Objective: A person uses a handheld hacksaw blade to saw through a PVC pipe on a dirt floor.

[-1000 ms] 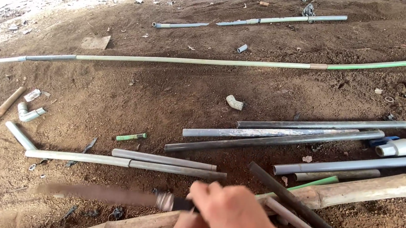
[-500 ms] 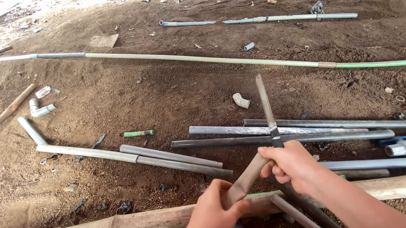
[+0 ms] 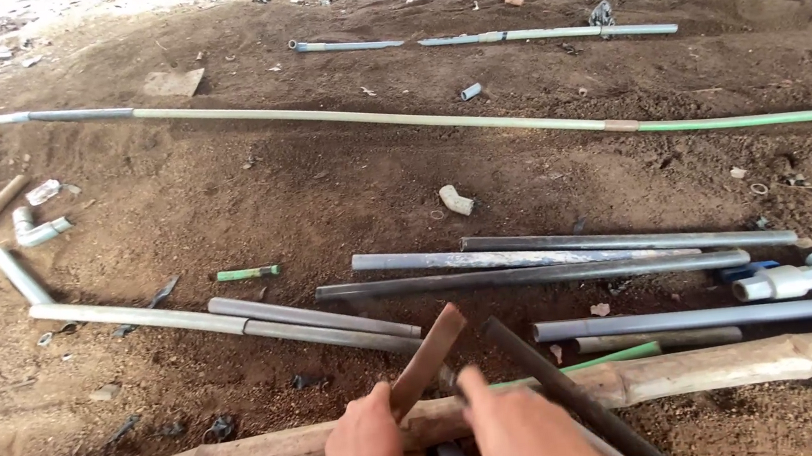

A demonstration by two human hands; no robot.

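Both hands lower and nearer than half a second ago; the raised dark strip is down. Left hand (image 3: pixel 364 454) grips a brown pipe piece (image 3: pixel 428 356), tilted up-right over the bamboo pole (image 3: pixel 702 368). Right hand (image 3: pixel 524 437) lies on a dark bar (image 3: pixel 564 392); finger closure unclear. No labels visible. Wrists and pipe ends cut off at bottom edge

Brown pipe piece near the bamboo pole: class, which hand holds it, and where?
The left hand grips the brown pipe piece at its lower end.
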